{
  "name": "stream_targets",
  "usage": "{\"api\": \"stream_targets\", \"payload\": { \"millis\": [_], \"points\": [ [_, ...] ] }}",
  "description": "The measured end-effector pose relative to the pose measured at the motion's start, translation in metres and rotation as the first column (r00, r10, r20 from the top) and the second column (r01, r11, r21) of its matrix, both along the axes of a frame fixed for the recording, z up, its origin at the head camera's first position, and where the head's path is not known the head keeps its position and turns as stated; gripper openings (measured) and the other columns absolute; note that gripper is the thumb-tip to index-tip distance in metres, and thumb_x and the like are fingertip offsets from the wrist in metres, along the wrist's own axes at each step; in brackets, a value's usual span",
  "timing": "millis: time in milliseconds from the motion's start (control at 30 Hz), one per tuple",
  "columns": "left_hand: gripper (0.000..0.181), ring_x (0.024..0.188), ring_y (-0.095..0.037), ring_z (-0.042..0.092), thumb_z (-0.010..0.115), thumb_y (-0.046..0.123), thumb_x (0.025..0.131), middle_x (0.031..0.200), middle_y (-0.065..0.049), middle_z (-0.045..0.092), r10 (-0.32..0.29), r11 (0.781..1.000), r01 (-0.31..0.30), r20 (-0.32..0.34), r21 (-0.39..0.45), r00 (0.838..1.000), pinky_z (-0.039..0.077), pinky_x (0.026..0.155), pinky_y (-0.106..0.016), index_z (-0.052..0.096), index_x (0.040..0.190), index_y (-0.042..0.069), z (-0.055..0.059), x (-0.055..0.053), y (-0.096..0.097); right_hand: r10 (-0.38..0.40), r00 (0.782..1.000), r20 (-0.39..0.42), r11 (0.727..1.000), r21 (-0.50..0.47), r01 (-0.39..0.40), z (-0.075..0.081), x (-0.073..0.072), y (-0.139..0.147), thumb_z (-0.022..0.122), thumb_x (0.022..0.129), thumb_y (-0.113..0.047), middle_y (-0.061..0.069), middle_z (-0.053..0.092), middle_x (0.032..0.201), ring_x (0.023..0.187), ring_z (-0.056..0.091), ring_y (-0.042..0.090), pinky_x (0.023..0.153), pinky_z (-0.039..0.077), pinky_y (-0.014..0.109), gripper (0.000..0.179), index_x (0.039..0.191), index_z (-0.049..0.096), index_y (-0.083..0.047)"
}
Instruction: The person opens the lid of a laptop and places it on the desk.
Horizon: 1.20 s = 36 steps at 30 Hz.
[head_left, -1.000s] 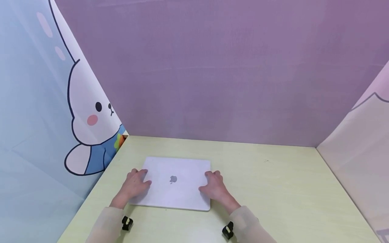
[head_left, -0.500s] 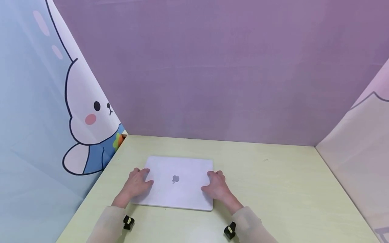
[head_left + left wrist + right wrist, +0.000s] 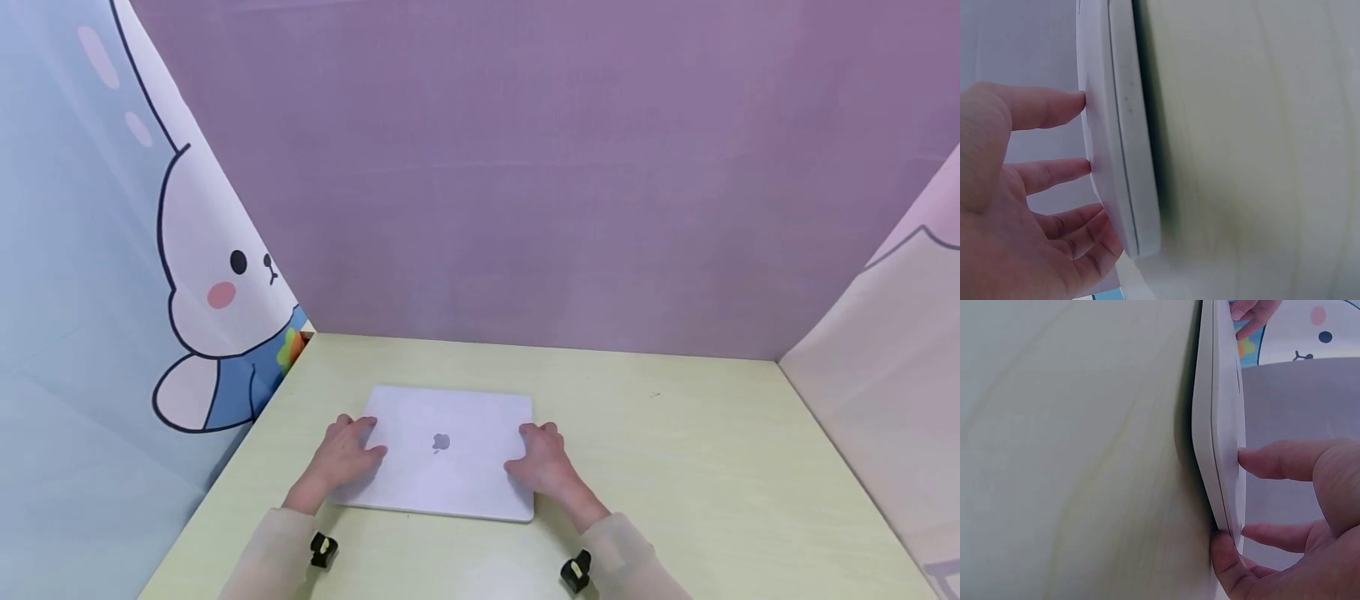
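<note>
A closed silver laptop with a dark apple logo lies flat on the table, its lid facing up. My left hand grips its left side; in the left wrist view the thumb and forefinger tips touch the lid while the other fingers curl at the side edge. On the opposite side my right hand holds the laptop, thumb and forefinger tips on the lid. The right wrist view shows another fingertip against the edge near the corner. The laptop's underside is hidden.
The pale wooden table extends to the right and behind the laptop. A purple cloth hangs along its back edge. A blue rabbit-print curtain borders the left, a pale curtain the right.
The laptop has slid a little to the right across the table, both hands moving with it. Their hold looks the same. The head view has shifted slightly.
</note>
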<state>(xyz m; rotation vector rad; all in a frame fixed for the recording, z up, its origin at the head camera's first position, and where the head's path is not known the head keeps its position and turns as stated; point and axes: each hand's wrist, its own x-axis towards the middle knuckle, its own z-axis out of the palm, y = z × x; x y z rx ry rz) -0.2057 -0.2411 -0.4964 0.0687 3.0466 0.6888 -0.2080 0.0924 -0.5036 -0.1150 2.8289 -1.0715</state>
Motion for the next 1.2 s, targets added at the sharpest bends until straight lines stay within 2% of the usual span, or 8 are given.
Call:
{"api": "stream_targets", "payload": {
  "millis": [400, 667, 1200],
  "points": [
    [0.054, 0.098, -0.035, 0.051, 0.071, 0.024, 0.090, 0.111, -0.025, 0.055, -0.002, 1.000, 0.002, 0.006, -0.011, 1.000, 0.047, 0.080, -0.049, 0.060, 0.133, -0.006, 0.002, 0.003, 0.009, 0.006, 1.000, -0.002, 1.000, 0.011, -0.006, 0.003, 0.004, 0.009, 0.082, 0.078, -0.016, 0.028, 0.052, 0.125, 0.117, 0.050, 0.042, 0.097, 0.048, 0.053, 0.065, 0.133, 0.057, 0.010],
    [0.054, 0.097, -0.036, 0.052, 0.072, 0.024, 0.088, 0.109, -0.025, 0.056, -0.024, 1.000, 0.025, -0.008, 0.004, 1.000, 0.047, 0.079, -0.048, 0.061, 0.132, -0.006, 0.002, 0.004, 0.014, -0.001, 1.000, -0.006, 0.999, 0.036, 0.001, 0.004, 0.006, 0.016, 0.082, 0.079, -0.016, 0.028, 0.052, 0.126, 0.117, 0.050, 0.042, 0.097, 0.048, 0.052, 0.064, 0.133, 0.058, 0.009],
    [0.055, 0.094, -0.035, 0.052, 0.073, 0.026, 0.086, 0.107, -0.024, 0.055, -0.017, 1.000, 0.017, -0.027, 0.006, 0.999, 0.047, 0.076, -0.046, 0.062, 0.131, -0.005, -0.002, 0.005, 0.028, -0.026, 1.000, 0.001, 0.999, 0.037, 0.026, 0.003, 0.009, 0.028, 0.082, 0.078, -0.016, 0.029, 0.051, 0.129, 0.119, 0.049, 0.043, 0.097, 0.048, 0.053, 0.066, 0.134, 0.057, 0.008]
  ]
}}
